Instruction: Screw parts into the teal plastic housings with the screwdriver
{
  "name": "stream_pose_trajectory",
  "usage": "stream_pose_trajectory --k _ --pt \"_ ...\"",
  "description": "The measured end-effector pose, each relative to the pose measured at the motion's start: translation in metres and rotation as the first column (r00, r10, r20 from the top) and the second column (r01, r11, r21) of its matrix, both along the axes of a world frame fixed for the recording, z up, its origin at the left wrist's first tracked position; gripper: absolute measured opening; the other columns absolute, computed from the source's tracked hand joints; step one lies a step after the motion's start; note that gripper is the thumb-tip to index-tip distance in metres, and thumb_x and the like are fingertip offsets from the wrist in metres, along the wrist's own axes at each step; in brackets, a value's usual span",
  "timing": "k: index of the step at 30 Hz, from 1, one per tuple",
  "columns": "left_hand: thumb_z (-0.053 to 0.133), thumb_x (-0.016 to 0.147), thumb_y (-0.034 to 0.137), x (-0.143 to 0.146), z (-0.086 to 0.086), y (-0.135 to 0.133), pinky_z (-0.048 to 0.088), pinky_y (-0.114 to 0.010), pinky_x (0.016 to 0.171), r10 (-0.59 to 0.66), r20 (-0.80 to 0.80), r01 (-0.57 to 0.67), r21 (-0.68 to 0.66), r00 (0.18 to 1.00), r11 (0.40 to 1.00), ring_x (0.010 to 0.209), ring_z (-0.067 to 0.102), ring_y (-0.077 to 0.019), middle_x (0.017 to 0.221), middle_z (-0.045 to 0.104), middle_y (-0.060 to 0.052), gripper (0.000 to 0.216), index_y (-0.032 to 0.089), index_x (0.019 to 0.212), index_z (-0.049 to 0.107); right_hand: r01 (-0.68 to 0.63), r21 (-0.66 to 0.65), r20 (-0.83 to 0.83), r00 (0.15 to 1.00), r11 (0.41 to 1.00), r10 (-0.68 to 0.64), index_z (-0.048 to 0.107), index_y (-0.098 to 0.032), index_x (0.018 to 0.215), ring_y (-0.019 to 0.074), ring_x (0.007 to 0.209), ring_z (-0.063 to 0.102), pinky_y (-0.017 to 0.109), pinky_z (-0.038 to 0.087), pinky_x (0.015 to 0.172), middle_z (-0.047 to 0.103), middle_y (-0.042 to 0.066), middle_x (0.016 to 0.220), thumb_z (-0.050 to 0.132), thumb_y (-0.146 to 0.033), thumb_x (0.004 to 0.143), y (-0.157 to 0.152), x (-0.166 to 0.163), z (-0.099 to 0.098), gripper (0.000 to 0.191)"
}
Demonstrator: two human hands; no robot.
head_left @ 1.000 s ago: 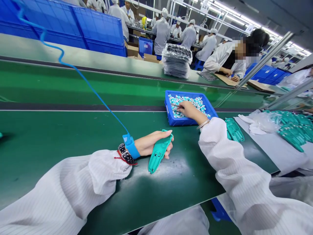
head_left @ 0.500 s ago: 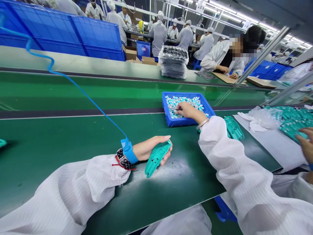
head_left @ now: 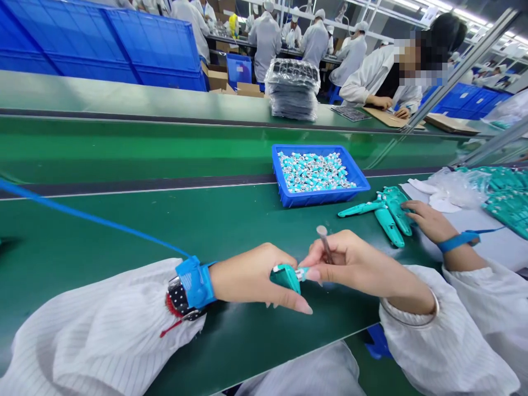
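Note:
My left hand (head_left: 259,278) is closed around a teal plastic shell (head_left: 287,276), whose end faces my right hand. Between the thumb and fingertips of my right hand (head_left: 346,263) is a small teal-and-white part (head_left: 302,274), held against the end of the shell. A slim metal tool (head_left: 324,242) with a rounded end also sticks up from my right hand; its other end is hidden by the fingers. Behind my hands stands a blue bin (head_left: 325,199) filled with many similar small parts (head_left: 315,171).
Several teal shells (head_left: 388,223) lie to the right, with a co-worker's hand (head_left: 431,223) touching them. Plastic bags (head_left: 462,190) and more teal pieces (head_left: 509,206) lie beyond. A blue cord (head_left: 94,220) runs from my left wrist. Wrapped trays (head_left: 293,91) are stacked across the line.
My right hand has left the blue bin and come to the shell with a small part. My left hand has turned the shell end-on. A co-worker's hand has reached the shells at right.

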State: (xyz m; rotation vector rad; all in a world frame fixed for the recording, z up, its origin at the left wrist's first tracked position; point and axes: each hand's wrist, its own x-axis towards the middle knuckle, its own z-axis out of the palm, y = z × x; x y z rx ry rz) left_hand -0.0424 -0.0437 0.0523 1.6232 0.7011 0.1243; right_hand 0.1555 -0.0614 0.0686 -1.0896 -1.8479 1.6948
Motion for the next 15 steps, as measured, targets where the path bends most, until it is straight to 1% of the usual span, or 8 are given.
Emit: stream_pose_trajectory --k 1,2,4,6,8,10,13,15 --pt "0.070 0.066 0.044 0.000 0.000 -0.001 0.039 -0.018 0.047 -0.007 -0.012 0.007 -0.008 1.000 1.000 0.050 0.051 -0.0083 0.053 0.053 0.004 0.036 0.015 0.063 0.050 0.004 -0.022 -0.002 1.000 1.000 -0.004 0.066 -0.014 0.079 0.0101 0.064 0.055 0.022 0.045 0.058 0.063 0.003 0.070 0.066 -0.034 0.075 -0.001 0.000 -0.001 0.020" --pt "0.070 0.065 0.044 0.000 0.000 -0.002 0.039 -0.018 0.048 -0.015 -0.019 0.015 -0.041 1.000 0.999 0.050 0.051 -0.0083 0.054 0.053 0.004 0.036 0.014 0.064 0.051 0.011 -0.018 0.008 1.000 1.000 -0.011 0.066 -0.013 0.078 0.0103 0.065 0.054 0.022 0.045 0.059 0.063 0.003 0.072 0.066 -0.036 0.074 -0.002 0.001 -0.002 0.022" --pt "0.071 0.065 0.045 0.001 -0.002 -0.003 0.040 -0.019 0.047 -0.033 -0.025 0.030 -0.108 0.999 0.994 0.049 0.051 -0.0085 0.053 0.053 0.004 0.036 0.014 0.066 0.052 0.035 0.022 0.060 0.998 0.999 -0.036 0.065 -0.013 0.073 0.0103 0.064 0.052 0.022 0.042 0.058 0.062 0.004 0.073 0.067 -0.038 0.074 -0.003 0.001 -0.002 0.026" --pt "0.070 0.064 0.048 0.001 -0.004 -0.003 0.041 -0.019 0.047 -0.041 -0.037 0.037 -0.110 0.998 0.993 0.048 0.052 -0.0090 0.052 0.053 0.004 0.038 0.014 0.069 0.054 0.039 0.013 0.103 0.994 0.999 -0.040 0.062 -0.012 0.069 0.0092 0.061 0.049 0.022 0.039 0.055 0.060 0.003 0.069 0.066 -0.040 0.074 -0.004 0.001 -0.002 0.029" --pt "0.068 0.065 0.052 0.002 -0.006 -0.004 0.041 -0.019 0.049 -0.043 -0.070 0.041 -0.032 0.997 0.999 0.049 0.053 -0.0092 0.053 0.054 0.004 0.041 0.014 0.071 0.055 0.019 -0.068 0.099 0.995 0.997 -0.012 0.060 -0.012 0.069 0.0079 0.057 0.046 0.021 0.036 0.053 0.057 0.001 0.064 0.065 -0.042 0.074 -0.003 0.001 -0.002 0.030" --pt "0.065 0.067 0.055 0.003 -0.007 -0.005 0.037 -0.019 0.049 -0.043 -0.113 0.054 0.096 0.993 0.994 0.049 0.051 -0.0082 0.053 0.053 0.004 0.042 0.015 0.071 0.055 -0.018 -0.143 0.087 0.996 0.990 0.030 0.059 -0.012 0.071 0.0067 0.054 0.044 0.020 0.034 0.050 0.054 -0.001 0.058 0.065 -0.042 0.074 0.000 0.002 -0.004 0.031" --pt "0.063 0.069 0.059 0.004 -0.007 -0.006 0.027 -0.019 0.046 -0.053 -0.184 0.109 0.309 0.982 0.945 0.047 0.040 -0.0063 0.050 0.047 0.005 0.045 0.015 0.068 0.056 -0.065 -0.205 0.130 0.987 0.977 0.093 0.058 -0.011 0.069 0.0048 0.049 0.039 0.019 0.028 0.045 0.051 -0.003 0.054 0.067 -0.041 0.072 0.007 0.003 -0.007 0.032" --pt "0.061 0.069 0.061 0.005 -0.007 -0.007 0.022 -0.021 0.044 -0.062 -0.252 0.162 0.399 0.966 0.903 0.045 0.035 -0.0066 0.048 0.043 0.005 0.046 0.015 0.068 0.058 -0.075 -0.236 0.141 0.984 0.969 0.111 0.058 -0.011 0.067 0.0041 0.048 0.038 0.019 0.027 0.045 0.051 -0.004 0.053 0.070 -0.041 0.069 0.009 0.003 -0.009 0.032"
